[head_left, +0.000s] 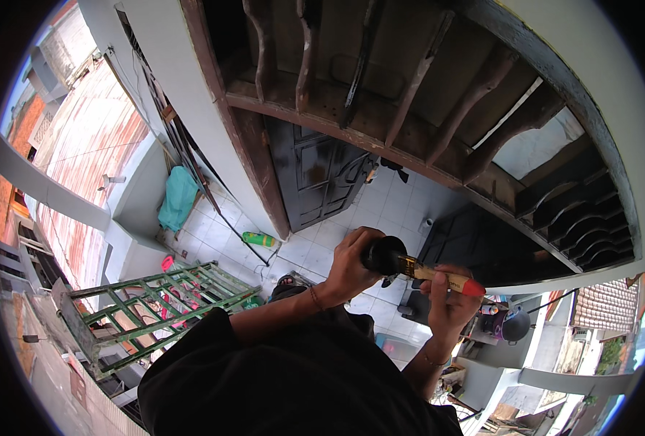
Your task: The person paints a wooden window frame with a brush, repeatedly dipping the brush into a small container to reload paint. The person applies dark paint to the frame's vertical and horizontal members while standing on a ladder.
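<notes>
In front of my chest, my left hand [350, 267] is wrapped round a small, round black container [383, 256], tilted toward the right. My right hand [449, 305] grips a paintbrush [424, 272] by its wooden handle, which has a red end pointing right. The brush's dark head lies at the mouth of the container; I cannot tell how deep its bristles reach in. Above and ahead of both hands runs a brown wooden window frame [380, 145] with wavy upright bars, some of them darker than others. Neither hand touches it.
Below the frame a black panelled door [315, 174] stands ajar over a tiled floor [311, 251]. A green ladder-like frame [155, 312] is at the left. Beyond it are a teal cloth [179, 198], a green bottle [258, 239] and long dark poles [199, 178] against the wall.
</notes>
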